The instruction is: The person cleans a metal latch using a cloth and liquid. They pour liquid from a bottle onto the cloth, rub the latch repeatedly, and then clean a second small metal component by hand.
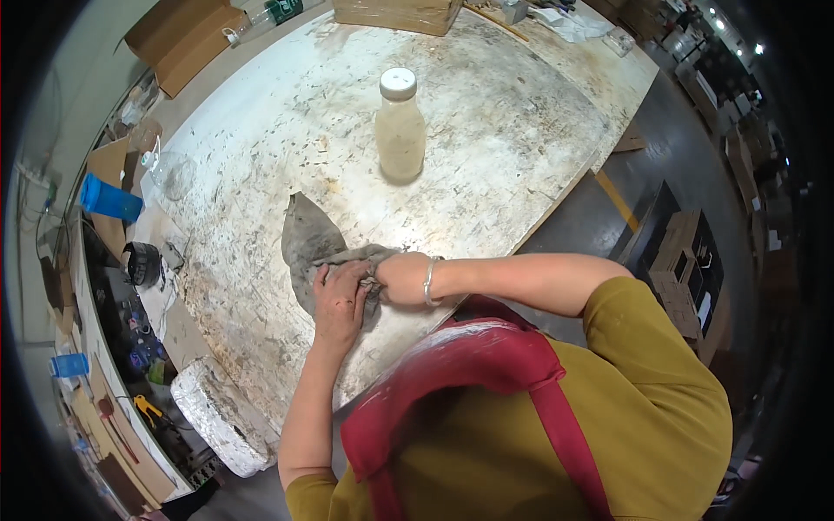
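Note:
A grey cloth lies on the worn, paint-stained table near its front edge. My left hand presses flat on the near part of the cloth, fingers spread over it. My right hand, with a silver bangle on the wrist, grips a bunched fold of the same cloth right beside the left hand. A clear bottle with a white cap stands upright farther back on the table, apart from both hands.
A cardboard box sits at the table's far edge. A blue cup and clutter line the shelf at left. A white wrapped bundle lies below the table. Cardboard boxes stand on the dark floor at right.

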A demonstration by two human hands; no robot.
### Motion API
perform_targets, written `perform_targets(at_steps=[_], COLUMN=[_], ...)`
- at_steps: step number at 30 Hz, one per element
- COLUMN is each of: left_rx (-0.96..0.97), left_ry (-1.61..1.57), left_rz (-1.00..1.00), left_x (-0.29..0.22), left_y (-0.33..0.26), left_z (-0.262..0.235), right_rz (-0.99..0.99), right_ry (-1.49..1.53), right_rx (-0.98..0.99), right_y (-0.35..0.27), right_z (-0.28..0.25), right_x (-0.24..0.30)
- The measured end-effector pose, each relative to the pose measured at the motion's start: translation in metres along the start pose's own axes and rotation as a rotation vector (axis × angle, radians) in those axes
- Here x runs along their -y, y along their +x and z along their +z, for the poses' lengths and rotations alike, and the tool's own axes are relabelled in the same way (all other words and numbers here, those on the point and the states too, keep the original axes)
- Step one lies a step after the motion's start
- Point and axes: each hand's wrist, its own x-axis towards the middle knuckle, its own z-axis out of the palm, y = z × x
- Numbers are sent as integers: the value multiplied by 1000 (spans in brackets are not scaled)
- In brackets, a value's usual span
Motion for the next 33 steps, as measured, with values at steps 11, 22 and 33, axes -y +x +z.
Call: perform_targets(at_steps=[11,22,33], left_rx=[-76,40,29], left_ry=[-132,-24,310], left_rz=[-333,17,-352], left_x=[51,7,51], left_y=[-22,9,-1], left_z=[8,15,13], right_rz=[72,-23,375], right_ry=[318,339,909], right_rx=[98,84,-133], right_y=[-52,-15,-109], right_z=[-56,-32,-62], right_x=[-70,-22,-133])
